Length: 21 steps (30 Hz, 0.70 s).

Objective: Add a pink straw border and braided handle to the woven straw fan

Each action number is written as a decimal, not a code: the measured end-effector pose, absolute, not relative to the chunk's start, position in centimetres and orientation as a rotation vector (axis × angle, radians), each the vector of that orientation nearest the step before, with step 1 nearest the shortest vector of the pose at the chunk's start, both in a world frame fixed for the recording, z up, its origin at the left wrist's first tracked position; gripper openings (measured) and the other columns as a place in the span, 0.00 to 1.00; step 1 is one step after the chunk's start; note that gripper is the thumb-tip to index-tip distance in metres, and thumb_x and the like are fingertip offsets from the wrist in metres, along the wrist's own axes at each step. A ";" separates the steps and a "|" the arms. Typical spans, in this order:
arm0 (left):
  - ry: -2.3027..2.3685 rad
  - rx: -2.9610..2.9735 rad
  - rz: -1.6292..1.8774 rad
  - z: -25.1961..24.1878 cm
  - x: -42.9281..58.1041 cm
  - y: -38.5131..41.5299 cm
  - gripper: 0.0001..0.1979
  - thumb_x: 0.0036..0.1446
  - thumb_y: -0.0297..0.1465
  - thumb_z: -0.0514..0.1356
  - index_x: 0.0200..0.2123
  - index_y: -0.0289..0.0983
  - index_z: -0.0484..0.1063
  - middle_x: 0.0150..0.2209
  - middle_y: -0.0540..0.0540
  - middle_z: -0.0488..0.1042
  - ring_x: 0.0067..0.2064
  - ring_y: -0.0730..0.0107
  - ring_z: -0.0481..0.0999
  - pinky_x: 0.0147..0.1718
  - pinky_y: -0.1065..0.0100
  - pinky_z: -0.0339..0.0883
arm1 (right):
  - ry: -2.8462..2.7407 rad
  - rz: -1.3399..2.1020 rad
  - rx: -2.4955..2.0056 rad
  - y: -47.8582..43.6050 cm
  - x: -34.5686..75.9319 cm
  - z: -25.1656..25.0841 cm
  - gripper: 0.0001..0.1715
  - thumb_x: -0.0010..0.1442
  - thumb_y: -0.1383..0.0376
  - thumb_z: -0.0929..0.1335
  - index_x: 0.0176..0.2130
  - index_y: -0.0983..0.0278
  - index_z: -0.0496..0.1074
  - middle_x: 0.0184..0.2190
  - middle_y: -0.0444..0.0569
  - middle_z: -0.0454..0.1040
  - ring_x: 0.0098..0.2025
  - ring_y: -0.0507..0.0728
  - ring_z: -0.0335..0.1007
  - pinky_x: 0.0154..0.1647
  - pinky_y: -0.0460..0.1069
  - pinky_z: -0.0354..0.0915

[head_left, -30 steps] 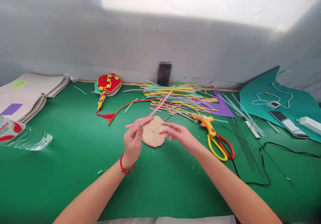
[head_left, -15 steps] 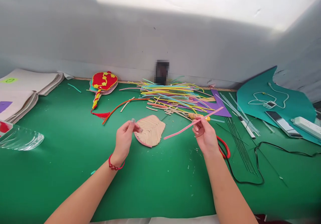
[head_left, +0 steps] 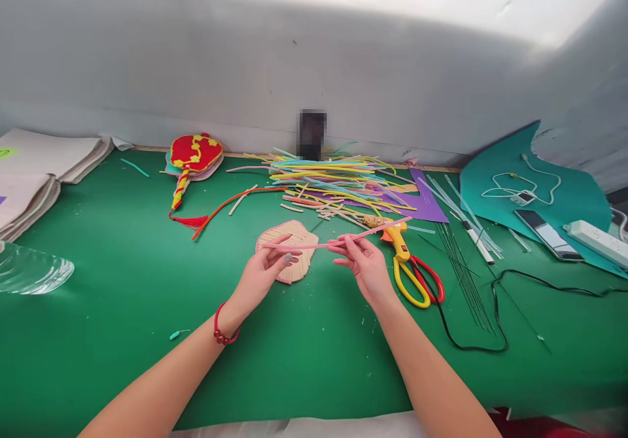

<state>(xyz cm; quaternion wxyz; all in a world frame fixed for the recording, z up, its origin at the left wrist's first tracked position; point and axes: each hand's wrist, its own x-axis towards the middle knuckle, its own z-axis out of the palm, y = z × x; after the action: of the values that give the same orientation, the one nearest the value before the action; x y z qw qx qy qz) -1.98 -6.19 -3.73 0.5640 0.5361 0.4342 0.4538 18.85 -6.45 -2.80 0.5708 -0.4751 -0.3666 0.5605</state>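
Observation:
A pink pipe cleaner [head_left: 321, 246] is pinched in my right hand [head_left: 366, 265] near its middle, its right end pointing toward the glue gun. The left part crosses my left hand [head_left: 262, 274], where thumb and fingers are apart; whether it touches them is hard to tell. Under it on the table lies a flat beige leaf-shaped piece [head_left: 301, 265] of rows of strips with a pink edge, partly hidden by my left hand. Just right of my right hand are a yellow glue gun [head_left: 401, 245] and scissors [head_left: 412, 287] with yellow and red handles.
Behind lies a pile of coloured pipe cleaners [head_left: 333, 173] on purple sheet [head_left: 432, 202]. A red and yellow fan [head_left: 193, 153] with a tassel stands back left. Thin dark wires [head_left: 464, 274], a black cable [head_left: 471, 348], a phone [head_left: 547, 232] and a power strip [head_left: 598, 242] are at right.
My right hand has moved left with the pink pipe cleaner, over beside the beige piece. The fingers of my left hand have spread, and the pipe cleaner now crosses them. The scissors have come into sight.

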 end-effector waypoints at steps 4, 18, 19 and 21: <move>1.070 1.070 1.171 -3.5 -2.5 -5.9 0.20 0.55 0.44 0.58 0.38 0.31 0.74 0.32 0.40 0.79 0.34 0.62 0.79 0.40 0.60 0.73 | -1.066 1.211 -1.215 -6.9 18.3 -3.0 0.16 0.55 0.52 0.69 0.33 0.63 0.74 0.33 0.50 0.77 0.35 0.59 0.76 0.29 0.51 0.73; 0.955 1.234 0.974 -3.4 -1.5 -7.0 0.18 0.55 0.45 0.58 0.32 0.35 0.75 0.32 0.43 0.78 0.34 0.65 0.78 0.32 0.68 0.72 | -2.025 0.330 -1.003 -8.1 17.3 -3.6 0.12 0.59 0.65 0.68 0.43 0.53 0.74 0.37 0.48 0.77 0.40 0.58 0.71 0.42 0.55 0.66; 0.954 1.246 0.960 -3.4 -1.4 -7.0 0.17 0.56 0.44 0.57 0.32 0.35 0.75 0.32 0.43 0.78 0.34 0.66 0.77 0.32 0.69 0.71 | -2.030 0.325 -1.015 -8.0 17.4 -3.7 0.11 0.59 0.65 0.67 0.43 0.53 0.74 0.37 0.48 0.77 0.40 0.57 0.72 0.41 0.55 0.66; 0.981 1.241 0.955 -3.5 -1.5 -6.9 0.17 0.56 0.44 0.57 0.34 0.35 0.74 0.32 0.42 0.77 0.35 0.65 0.77 0.30 0.68 0.71 | -2.026 0.354 -1.021 -7.9 17.6 -4.0 0.12 0.61 0.67 0.65 0.43 0.53 0.74 0.36 0.47 0.77 0.39 0.57 0.72 0.41 0.54 0.66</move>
<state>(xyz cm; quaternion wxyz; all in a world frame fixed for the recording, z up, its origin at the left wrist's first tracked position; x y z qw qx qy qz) -1.51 -6.90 -3.47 0.6027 0.5360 0.4234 0.4126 17.61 -7.89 -3.99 0.4102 -0.4056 -0.8047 0.1404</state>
